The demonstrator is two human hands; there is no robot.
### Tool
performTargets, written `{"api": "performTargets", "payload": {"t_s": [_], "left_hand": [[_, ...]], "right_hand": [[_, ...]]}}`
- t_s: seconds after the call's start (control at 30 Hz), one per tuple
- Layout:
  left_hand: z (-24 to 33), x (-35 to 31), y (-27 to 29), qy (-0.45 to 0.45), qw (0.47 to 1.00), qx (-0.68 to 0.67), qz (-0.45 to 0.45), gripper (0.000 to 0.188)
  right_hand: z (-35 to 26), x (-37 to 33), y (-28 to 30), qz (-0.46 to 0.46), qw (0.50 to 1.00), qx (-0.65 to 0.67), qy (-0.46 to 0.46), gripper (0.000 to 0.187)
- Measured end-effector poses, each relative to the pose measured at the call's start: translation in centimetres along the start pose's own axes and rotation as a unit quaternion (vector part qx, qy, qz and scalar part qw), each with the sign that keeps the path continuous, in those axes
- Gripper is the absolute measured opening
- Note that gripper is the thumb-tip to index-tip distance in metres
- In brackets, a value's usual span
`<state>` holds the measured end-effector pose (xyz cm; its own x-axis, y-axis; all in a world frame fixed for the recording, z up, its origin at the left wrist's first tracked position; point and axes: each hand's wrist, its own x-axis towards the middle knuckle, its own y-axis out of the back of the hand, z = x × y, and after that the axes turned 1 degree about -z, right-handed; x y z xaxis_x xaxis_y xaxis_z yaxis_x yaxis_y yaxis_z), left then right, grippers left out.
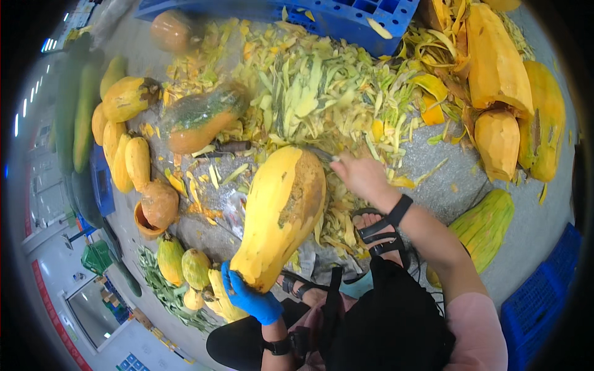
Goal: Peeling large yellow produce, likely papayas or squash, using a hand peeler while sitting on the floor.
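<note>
A large, mostly peeled yellow papaya (281, 210) stands tilted on the grey floor in front of me, with a brown patch on its right side. My left hand (250, 300), in a blue glove, grips its lower end. My bare right hand (364, 176), a black band on its wrist, is closed at the papaya's upper end around what looks like a knife (318, 153). The blade is blurred against the peel.
A heap of green and yellow peel (309, 93) lies beyond, against a blue crate (346, 15). Peeled papayas (495, 62) lie at the right, a striped one (486, 226) beside my sandalled foot (377, 232). Unpeeled papayas (127, 99) line the left. Another blue crate (538, 309) is lower right.
</note>
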<state>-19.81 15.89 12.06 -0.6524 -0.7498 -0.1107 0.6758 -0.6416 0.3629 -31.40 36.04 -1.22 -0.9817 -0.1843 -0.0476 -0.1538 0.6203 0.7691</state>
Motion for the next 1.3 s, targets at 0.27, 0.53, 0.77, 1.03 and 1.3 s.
{"api": "performTargets", "payload": {"t_s": [0.27,0.53,0.77,1.03,1.3], "left_hand": [[-1.6,1.4,2.0,-0.147,0.956,0.250,-0.037,0.031],[-2.0,1.2,1.5,0.015,0.997,-0.081,-0.001,0.036],[-4.2,1.7,2.1,0.048,0.994,-0.095,0.023,0.040],[-5.6,3.2,3.6,0.014,0.998,-0.059,-0.009,0.039],[-6.3,3.8,4.6,-0.110,0.984,0.108,-0.088,0.040]], "right_hand": [[-3.2,-1.7,-1.1,0.033,0.996,-0.029,0.073,0.021],[-5.8,-2.0,0.9,-0.046,0.993,0.075,0.084,0.020],[0.7,1.1,-1.1,-0.034,0.999,-0.008,0.007,0.029],[2.6,2.7,-2.2,-0.156,0.987,-0.005,-0.038,0.033],[-1.1,3.3,-0.6,-0.148,0.985,0.078,-0.046,0.037]]}}
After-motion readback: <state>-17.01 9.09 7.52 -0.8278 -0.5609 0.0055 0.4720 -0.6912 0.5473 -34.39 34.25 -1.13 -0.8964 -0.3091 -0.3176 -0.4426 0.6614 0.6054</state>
